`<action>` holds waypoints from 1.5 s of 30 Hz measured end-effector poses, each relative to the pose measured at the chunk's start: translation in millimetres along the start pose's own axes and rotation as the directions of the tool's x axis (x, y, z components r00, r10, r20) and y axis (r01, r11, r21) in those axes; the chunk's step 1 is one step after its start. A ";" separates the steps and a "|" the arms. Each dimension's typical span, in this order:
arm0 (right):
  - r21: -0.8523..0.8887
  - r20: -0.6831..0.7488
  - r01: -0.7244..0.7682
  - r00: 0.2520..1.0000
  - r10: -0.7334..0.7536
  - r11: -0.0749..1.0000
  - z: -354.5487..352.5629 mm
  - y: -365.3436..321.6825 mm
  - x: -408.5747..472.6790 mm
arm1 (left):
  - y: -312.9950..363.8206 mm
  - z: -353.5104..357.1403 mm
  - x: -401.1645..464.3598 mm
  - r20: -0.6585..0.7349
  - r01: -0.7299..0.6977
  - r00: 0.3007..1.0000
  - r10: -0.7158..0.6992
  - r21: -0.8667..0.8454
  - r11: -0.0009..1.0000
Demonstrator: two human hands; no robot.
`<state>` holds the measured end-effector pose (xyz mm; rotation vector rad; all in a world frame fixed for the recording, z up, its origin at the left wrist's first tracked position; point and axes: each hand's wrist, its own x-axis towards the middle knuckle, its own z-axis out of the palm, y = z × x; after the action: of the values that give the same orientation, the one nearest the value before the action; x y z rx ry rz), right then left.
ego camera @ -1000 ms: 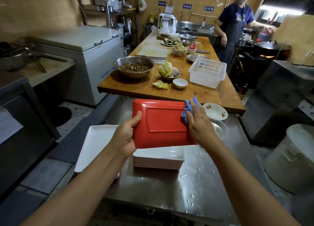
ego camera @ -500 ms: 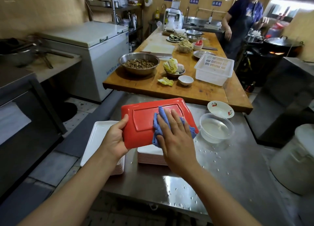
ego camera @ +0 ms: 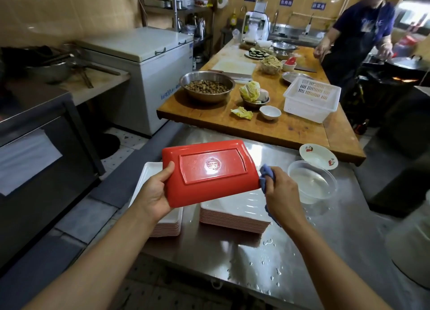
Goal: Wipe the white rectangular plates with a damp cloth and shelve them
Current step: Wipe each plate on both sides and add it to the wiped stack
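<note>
Midway, one plate is being wiped above two stacks on the table.

Underside up, a rectangular plate (ego camera: 209, 172), red beneath, is gripped at its near corner by the left hand (ego camera: 154, 192), thumb on top and fingers curled under. A blue cloth (ego camera: 265, 178) is pinched in the right hand (ego camera: 280, 191) and pressed against the plate's edge on that hand's side. Directly below both hands, two stacks of white plates (ego camera: 235, 213) are set on the wet steel table (ego camera: 267, 260); which stack is already wiped cannot be told. Just beyond the right hand a clear water bowl (ego camera: 313, 181) is placed. Shelving is judged not yet begun, and no shelf for the plates can be identified.
</note>
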<state>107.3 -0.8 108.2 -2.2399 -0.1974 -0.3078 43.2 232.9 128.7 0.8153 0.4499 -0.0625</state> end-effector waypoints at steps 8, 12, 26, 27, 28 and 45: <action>0.156 0.158 -0.050 0.987 0.026 0.987 10.8 -43.5 8.0 | 24.5 -29.7 -6.7 -0.024 -0.350 0.898 0.439 0.564 0.748; 0.193 0.217 -0.076 0.976 0.033 0.978 23.6 -53.5 3.1 | 33.1 -57.5 -9.1 0.220 -0.430 0.785 0.580 0.867 0.252; 0.117 0.256 -0.030 0.967 -0.001 0.993 39.8 -48.8 -11.7 | -19.7 -136.4 -0.7 0.644 -0.338 0.688 0.334 0.692 -0.638; 0.105 0.254 -0.023 0.967 -0.004 0.994 40.2 -48.1 -12.2 | -22.5 -138.2 -0.2 0.640 -0.334 0.699 0.320 0.688 -0.644; 0.098 0.254 -0.020 0.967 -0.006 0.995 40.3 -47.3 -12.7 | -25.1 -139.2 0.1 0.632 -0.330 0.707 0.317 0.692 -0.643; 0.062 0.237 -0.118 0.966 0.100 0.991 35.2 -25.9 -17.7 | -45.0 -144.1 30.1 0.468 -0.216 0.853 0.231 0.721 -0.659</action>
<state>89.3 42.1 100.6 -2.1991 -0.2058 0.0234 7.9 308.4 -0.7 3.0676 -0.1204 0.1313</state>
